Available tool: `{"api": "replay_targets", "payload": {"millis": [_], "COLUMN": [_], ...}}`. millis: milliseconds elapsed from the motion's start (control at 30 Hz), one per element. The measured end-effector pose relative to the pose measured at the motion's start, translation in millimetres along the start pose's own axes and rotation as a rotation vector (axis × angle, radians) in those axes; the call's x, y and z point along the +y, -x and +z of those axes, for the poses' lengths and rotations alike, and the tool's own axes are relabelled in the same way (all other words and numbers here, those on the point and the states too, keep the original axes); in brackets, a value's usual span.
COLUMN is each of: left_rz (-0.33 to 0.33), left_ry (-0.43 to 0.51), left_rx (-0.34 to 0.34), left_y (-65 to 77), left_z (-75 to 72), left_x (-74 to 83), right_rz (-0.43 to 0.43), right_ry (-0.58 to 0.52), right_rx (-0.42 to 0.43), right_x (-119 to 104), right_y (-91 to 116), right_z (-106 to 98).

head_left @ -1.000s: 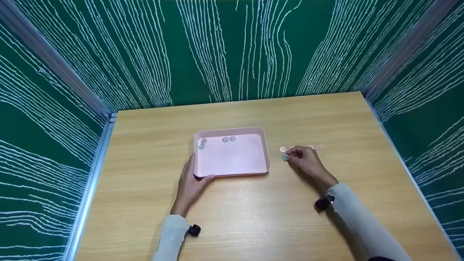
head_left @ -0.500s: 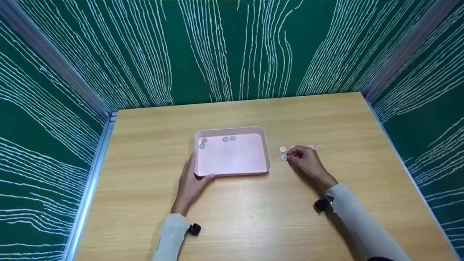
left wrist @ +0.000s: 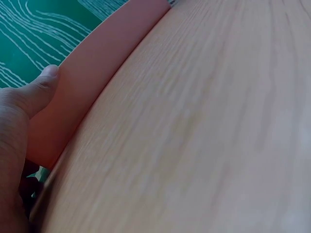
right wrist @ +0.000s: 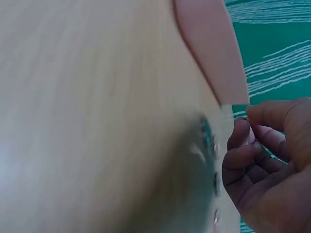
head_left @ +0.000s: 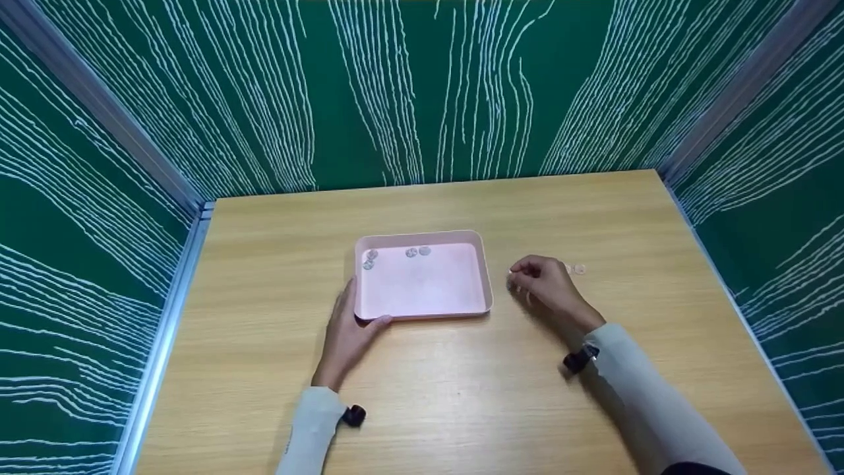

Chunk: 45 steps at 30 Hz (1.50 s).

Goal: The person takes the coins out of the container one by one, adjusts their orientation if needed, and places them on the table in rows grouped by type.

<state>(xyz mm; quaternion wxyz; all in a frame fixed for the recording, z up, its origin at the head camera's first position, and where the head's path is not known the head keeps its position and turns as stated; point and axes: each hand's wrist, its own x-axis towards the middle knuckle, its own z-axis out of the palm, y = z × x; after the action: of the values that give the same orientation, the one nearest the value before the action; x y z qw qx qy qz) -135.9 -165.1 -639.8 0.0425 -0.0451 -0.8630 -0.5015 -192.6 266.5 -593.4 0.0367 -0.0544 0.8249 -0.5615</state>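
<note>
Head: one tray [head_left: 428,290], four coins [head_left: 411,253] inside

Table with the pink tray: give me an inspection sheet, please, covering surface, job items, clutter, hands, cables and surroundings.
Surface: wood-grain table.
Job items: pink tray with four coins inside, two in its far left corner and two by its far wall; more coins outside, right of it, partly hidden.
Clutter: nothing seen.
Hands: left hand grips the tray's near left corner; right hand is over the outside coins, fingers curled; whether it holds one is unclear.
Cables: nothing seen.
Surroundings: green walls with white lines, grey corner posts.
</note>
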Motion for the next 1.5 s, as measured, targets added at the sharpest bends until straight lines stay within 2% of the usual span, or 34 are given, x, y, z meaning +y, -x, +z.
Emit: {"api": "replay_targets", "payload": {"millis": [167,467,700,967,1300,1500], "left_rz": [-0.002,-0.005,0.025,-0.009,-0.022,-0.024], "left_ry": [0.007,-0.001,-0.013,-0.014,-0.017,-0.016], "left_rx": [0.0,0.005,0.004,-0.002,0.001,0.002], "left_y": [0.1,-0.7,-2.7,-2.5,-1.9,-1.3], "left_z": [-0.3,-1.0,-1.2,-1.4,-1.0,-1.7], "left_x": [-1.0,-1.4,-1.2,-0.9,-2.1,-1.4], "right_rz": [-0.052,-0.032,-0.082,-0.046,-0.023,-0.038], "right_ry": [0.026,0.085,0.121,0.099,0.077,0.135], "right_rx": [-0.004,-0.027,-0.074,-0.094,-0.1,-0.103], "right_x": [-13.5,-37.1,-49.9,-57.0,-61.8,-66.6], "right_y": [-9.3,-28.2,-42.6,-62.3,-77.9,-86.9], "right_z": [8.7,26.5,40.4,52.8,63.8,77.2]}}
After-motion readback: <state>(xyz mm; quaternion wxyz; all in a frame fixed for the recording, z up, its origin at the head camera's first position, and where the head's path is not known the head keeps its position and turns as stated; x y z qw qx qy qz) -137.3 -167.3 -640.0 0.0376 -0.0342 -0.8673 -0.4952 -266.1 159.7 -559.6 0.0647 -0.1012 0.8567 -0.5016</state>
